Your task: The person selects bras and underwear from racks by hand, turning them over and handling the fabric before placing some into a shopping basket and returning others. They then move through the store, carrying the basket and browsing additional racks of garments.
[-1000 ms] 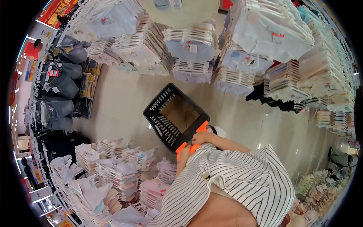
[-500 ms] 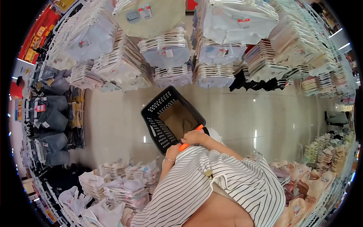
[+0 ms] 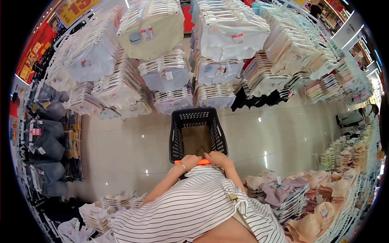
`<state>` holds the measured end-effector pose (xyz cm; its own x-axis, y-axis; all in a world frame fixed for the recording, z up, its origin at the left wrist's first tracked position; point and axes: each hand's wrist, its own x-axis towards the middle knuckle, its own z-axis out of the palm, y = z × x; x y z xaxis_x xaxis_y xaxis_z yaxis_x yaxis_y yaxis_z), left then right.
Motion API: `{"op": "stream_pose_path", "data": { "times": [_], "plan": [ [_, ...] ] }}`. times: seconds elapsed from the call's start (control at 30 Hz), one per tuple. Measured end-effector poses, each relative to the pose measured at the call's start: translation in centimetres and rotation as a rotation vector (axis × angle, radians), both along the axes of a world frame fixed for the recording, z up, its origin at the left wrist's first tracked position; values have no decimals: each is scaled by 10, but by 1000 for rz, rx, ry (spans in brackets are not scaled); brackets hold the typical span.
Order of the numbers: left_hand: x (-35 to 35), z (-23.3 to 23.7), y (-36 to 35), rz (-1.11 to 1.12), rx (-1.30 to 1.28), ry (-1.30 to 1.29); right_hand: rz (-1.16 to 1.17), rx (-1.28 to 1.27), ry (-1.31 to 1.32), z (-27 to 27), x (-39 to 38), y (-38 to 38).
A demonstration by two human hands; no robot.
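Note:
A black plastic shopping basket (image 3: 175, 137) with perforated walls stands in front of my body, its open top facing up. Inside it I see only a brownish bottom with a dark curved mark. Along its near side runs an orange handle (image 3: 204, 162). My left hand (image 3: 191, 160), with a bracelet at the wrist, closes round the handle's left part. Close beside it, my right hand (image 3: 216, 158) grips the same handle farther right. Both sets of fingertips are partly hidden.
Ahead, racks hold several rows of pale underwear (image 3: 235, 40) on white hangers. Denim shorts (image 3: 50, 137) hang at the left. Bras (image 3: 312, 220) fill a rack at near right, and white garments (image 3: 95, 216) one at near left. Shiny tiled floor (image 3: 121, 150) lies between. A person (image 3: 370, 109) is at far right.
The basket has swung from a slanted angle to square in front of me, with both hands still on its handle. My hands are now level with each other, and the view has shifted.

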<state>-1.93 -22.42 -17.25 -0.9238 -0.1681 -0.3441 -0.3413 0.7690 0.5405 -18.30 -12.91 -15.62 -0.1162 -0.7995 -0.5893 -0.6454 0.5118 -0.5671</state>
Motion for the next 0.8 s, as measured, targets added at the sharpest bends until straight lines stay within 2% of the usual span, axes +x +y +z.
{"op": "stream_pose_path", "data": {
  "times": [0.07, 0.27, 0.3, 0.37, 0.5, 0.63, 0.67, 0.77, 0.8],
  "plan": [
    [-12, 2, 3, -122, -21, 10, -88, -29, 12, -17, -5, 21],
    [-60, -4, 10, -414, -46, 61, -397, 8, 7, -22, -15, 66],
    [-70, 2, 11, -449, -31, 58, -435, -32, 9, -26, -18, 75],
    [-93, 20, 13, -515, -7, 53, -495, 45, -24, -22, -28, 86],
    [-141, 3, 20, -622, 53, 155, -724, 111, -131, -18, -53, 103],
    [-203, -2, 30, -775, 31, 137, -914, 41, -219, -22, -74, 122],
    [-215, -6, 29, -784, 57, 175, -956, -19, -178, -38, -78, 126],
    [-239, -9, 28, -818, 50, 196, -1060, -110, -334, -66, -90, 134],
    [-245, -15, 28, -866, 13, 201, -972, -13, -266, -71, -96, 134]
  ]
}}
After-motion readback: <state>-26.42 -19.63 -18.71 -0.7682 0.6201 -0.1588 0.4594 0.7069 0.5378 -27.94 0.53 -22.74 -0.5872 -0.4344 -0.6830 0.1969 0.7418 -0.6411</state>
